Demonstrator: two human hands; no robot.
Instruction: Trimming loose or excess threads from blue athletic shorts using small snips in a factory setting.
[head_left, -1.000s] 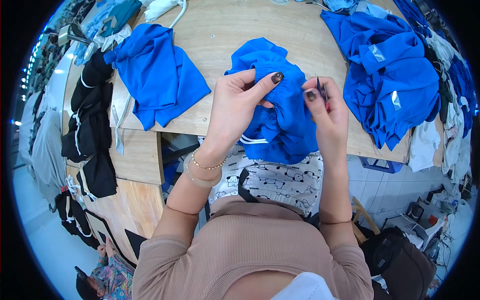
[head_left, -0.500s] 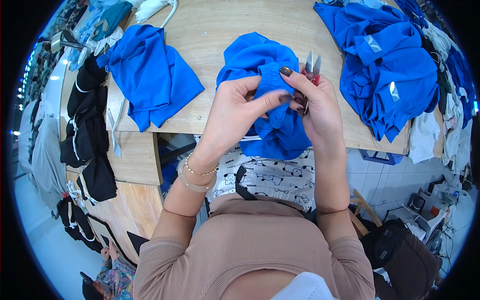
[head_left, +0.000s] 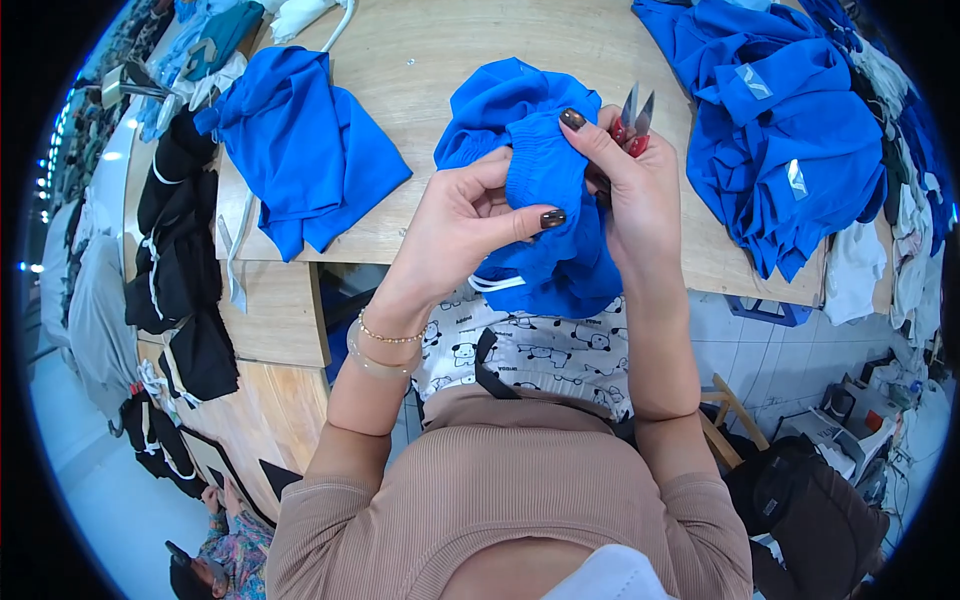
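A bright blue garment (head_left: pixel 545 170) with a gathered elastic edge is held up between my hands over the near table edge. My left hand (head_left: pixel 465 225) pinches the gathered band, its thumb lying along the front. The other end of that band is under the thumb of my right hand (head_left: pixel 640 195). Red-handled thread snips (head_left: pixel 635 118) are also tucked in the right hand, their blades pointing up and apart. The fingers behind the cloth are partly hidden. A white cord (head_left: pixel 497 283) shows at the lower left of the garment.
One blue garment (head_left: pixel 300 150) lies on the wooden table (head_left: pixel 420 100) at left. A bigger blue pile (head_left: pixel 790 150) is at right. Black bundles (head_left: pixel 175 240) hang along the left side. A dark jacket (head_left: pixel 820 510) is at lower right, and another person (head_left: pixel 235 550) at lower left.
My left thumb has shifted down and left along the band, which now lies flatter and more spread between the hands. The snips have tilted slightly to the right.
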